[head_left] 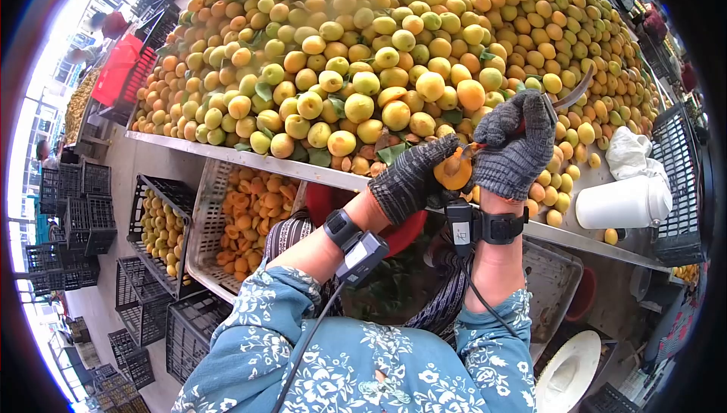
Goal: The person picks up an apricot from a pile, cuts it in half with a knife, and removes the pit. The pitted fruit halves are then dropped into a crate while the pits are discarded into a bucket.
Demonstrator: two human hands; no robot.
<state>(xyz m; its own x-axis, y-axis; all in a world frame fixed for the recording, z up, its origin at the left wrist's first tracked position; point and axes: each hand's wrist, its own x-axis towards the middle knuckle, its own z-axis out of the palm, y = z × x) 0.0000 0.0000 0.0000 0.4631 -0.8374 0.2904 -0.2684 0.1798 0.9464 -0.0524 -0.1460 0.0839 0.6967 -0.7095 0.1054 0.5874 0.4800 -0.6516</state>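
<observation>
My left hand (415,177), in a dark grey knitted glove, is closed around an orange-yellow apricot (454,172) at the table's front edge. My right hand (516,144), gloved in striped grey, grips a curved knife (575,89) whose blade points up and right, away from the fruit. The right fingertips are close against the apricot, where its flesh looks parted; the exact contact is hard to make out. Beyond both hands rises a large heap of whole apricots (356,106), with some green leaves among them.
A metal-edged table (250,157) bears the heap. Below it, a pale crate (198,243) holds apricot halves, and a black crate (140,224) holds whole fruit. On the right are a white bucket (617,202) and a black crate (678,178). A red container (405,231) sits below my hands.
</observation>
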